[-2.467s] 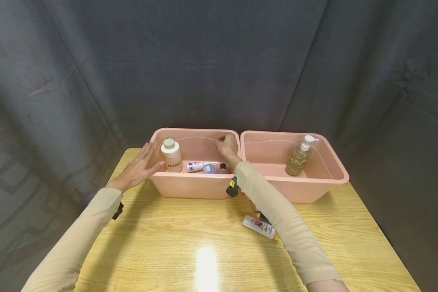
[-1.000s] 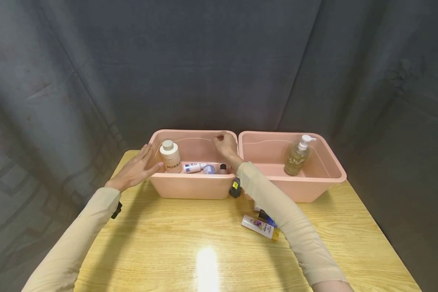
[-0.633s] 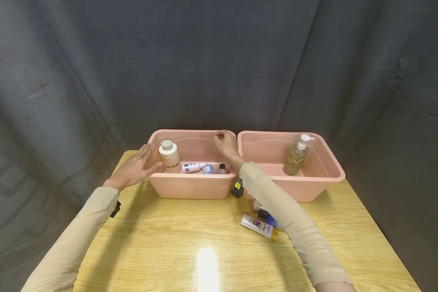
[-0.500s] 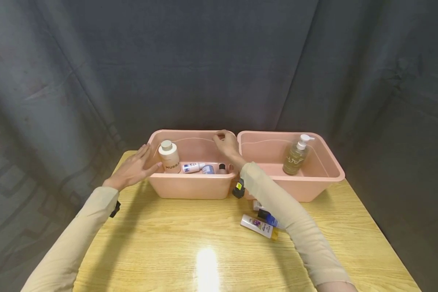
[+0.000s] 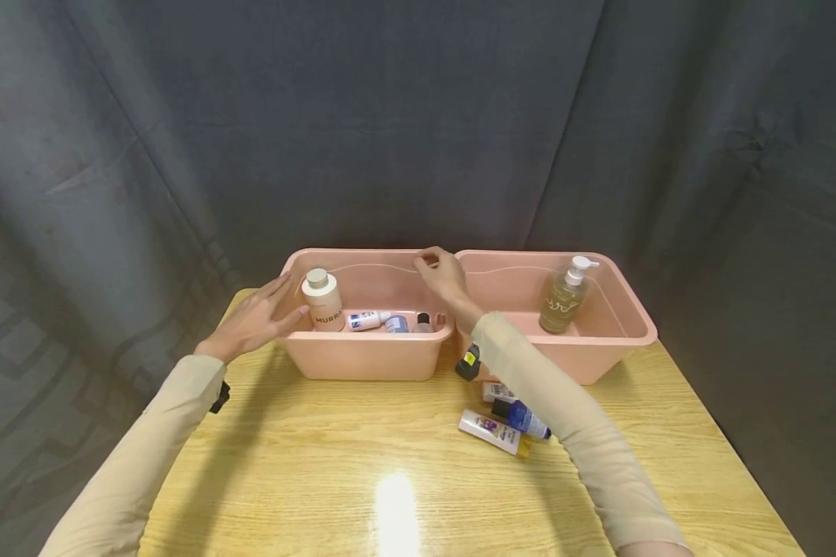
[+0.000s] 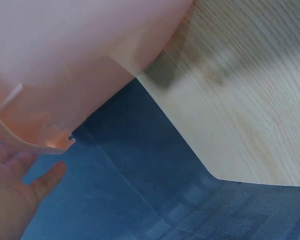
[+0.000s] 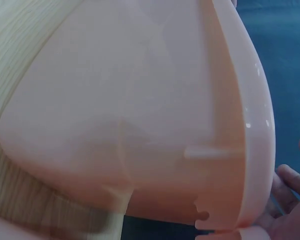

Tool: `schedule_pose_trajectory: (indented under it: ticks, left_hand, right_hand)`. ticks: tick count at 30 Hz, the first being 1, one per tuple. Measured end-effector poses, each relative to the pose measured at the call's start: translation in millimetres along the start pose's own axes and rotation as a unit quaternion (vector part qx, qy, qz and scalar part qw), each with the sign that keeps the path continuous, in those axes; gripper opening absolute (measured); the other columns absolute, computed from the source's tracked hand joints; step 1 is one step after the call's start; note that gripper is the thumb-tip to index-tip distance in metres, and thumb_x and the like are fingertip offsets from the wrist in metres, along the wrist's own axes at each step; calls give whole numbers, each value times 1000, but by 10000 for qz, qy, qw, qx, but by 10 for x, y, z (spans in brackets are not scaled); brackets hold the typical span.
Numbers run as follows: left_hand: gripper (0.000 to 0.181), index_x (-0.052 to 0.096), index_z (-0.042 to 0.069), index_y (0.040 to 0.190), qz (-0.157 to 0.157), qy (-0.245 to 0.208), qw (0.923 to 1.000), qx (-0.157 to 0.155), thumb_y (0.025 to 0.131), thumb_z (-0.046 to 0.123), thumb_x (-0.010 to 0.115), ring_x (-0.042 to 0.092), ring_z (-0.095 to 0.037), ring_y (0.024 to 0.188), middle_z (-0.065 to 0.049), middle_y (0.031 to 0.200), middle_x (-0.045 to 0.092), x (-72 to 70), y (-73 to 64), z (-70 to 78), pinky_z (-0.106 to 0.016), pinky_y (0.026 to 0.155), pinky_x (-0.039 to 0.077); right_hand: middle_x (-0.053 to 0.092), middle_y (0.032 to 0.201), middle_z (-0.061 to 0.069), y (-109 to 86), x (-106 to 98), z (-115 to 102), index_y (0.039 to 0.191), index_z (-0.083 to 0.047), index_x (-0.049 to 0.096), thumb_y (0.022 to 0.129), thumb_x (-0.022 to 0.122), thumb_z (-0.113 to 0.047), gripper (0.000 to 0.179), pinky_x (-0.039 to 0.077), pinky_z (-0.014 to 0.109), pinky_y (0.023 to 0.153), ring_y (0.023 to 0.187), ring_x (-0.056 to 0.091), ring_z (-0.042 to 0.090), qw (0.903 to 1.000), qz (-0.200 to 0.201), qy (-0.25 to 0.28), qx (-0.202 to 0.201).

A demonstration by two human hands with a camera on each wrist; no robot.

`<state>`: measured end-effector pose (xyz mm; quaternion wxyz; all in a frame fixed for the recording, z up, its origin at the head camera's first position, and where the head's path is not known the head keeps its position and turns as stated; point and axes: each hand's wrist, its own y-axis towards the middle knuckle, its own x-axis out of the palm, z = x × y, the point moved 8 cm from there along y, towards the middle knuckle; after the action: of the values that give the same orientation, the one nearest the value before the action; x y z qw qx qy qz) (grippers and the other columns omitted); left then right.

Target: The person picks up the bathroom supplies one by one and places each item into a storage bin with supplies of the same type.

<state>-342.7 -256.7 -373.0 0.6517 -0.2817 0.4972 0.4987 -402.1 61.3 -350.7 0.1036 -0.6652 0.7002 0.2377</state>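
Note:
My left hand (image 5: pixel 252 321) rests at the left end of the left pink bin (image 5: pixel 362 357), with straight fingers and the thumb spread apart. In the left wrist view, that hand (image 6: pixel 12 197) is beside the bin's rim. My right hand (image 5: pixel 447 280) is over the bin's right end, near the second pink bin (image 5: pixel 550 360); its fingers bend loosely, with nothing seen in them. The left bin contains an upright white bottle (image 5: pixel 323 302), a small white tube (image 5: pixel 366 319), a blue-labelled container (image 5: pixel 396 323) and a black-capped bottle (image 5: pixel 423 323).
A green pump bottle (image 5: pixel 563 303) stands inside the right bin. On the wooden table (image 5: pixel 306 464), in front of the bins, lie a white tube (image 5: pixel 490 431) with a yellow end, a blue bottle (image 5: pixel 522 418) and a small white item (image 5: pixel 497 391). Dark curtains (image 5: pixel 404 131) hang behind.
My right hand has shifted slightly right, towards the gap between the bins. Its forearm has moved right too, uncovering more of the blue bottle. The left hand stays at the bin's left end.

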Motion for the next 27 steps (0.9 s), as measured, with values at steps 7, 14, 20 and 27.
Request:
schedule_pose_trajectory:
  ticks: [7,14,20,27]
  left_hand:
    - [79,27,2,155,171,64,9996,225,99,52,50,27,-43,143,-19,160,23,-36,2,66,-59,113,24]
    - [75,32,4,154,399,134,9978,508,98,47,54,29,-42,142,-20,158,29,-47,3,134,-60,112,25]
    - [75,35,3,153,536,169,9964,637,98,51,53,33,-43,140,-20,156,33,-60,-6,173,-60,110,28]
    - [73,38,4,152,653,184,9949,748,97,49,55,36,-43,138,-20,155,35,-62,-29,216,-59,109,30]
  right_hand:
    - [67,107,9,-25,-56,-24,115,-5,68,96,61,-22,27,50,36,88,101,62,24,9999,-5,64,-159]
    - [67,108,12,-53,-137,-56,114,-4,68,96,61,-19,24,51,37,88,101,63,26,9991,-11,-70,-412]
    - [66,108,14,-69,-217,-20,117,0,67,97,61,-17,28,51,37,85,98,63,29,9989,27,-100,-462]
    - [67,111,16,-118,-287,-10,120,3,66,98,59,-17,30,50,39,89,100,62,29,9979,38,-191,-616]
